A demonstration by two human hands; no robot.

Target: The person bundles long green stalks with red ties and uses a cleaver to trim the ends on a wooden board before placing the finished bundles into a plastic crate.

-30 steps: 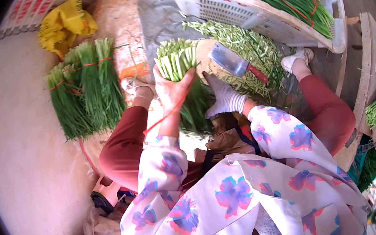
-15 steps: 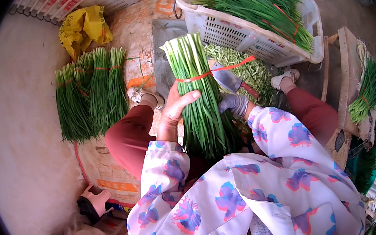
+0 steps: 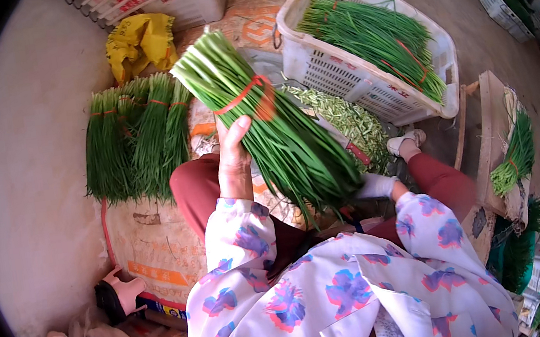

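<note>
My left hand (image 3: 235,147), bare, is wrapped round a thick bundle of green chives (image 3: 279,136), just below its red tie (image 3: 240,95). The bundle tilts, its pale stem ends to the upper left and its leaves toward my lap. At the leaf end is my right hand (image 3: 376,186), in a light glove; its fingers are hidden or blurred against the leaves. Beyond the bundle lies a heap of chopped pale stem ends (image 3: 341,115). A cleaver's red handle (image 3: 358,154) shows beside the leaves, its blade mostly hidden.
At left, several tied chive bundles (image 3: 133,142) stand against each other near the wall. A yellow bag (image 3: 143,45) lies behind them. A white crate (image 3: 370,77) of chives is at back right. More chives (image 3: 515,153) lie on a wooden frame (image 3: 486,130) at right.
The bundle has tipped from upright, its stem ends swinging left and its leaf tips right. My right hand has moved down toward the leaf end. The tie's loose tail no longer sticks out right.
</note>
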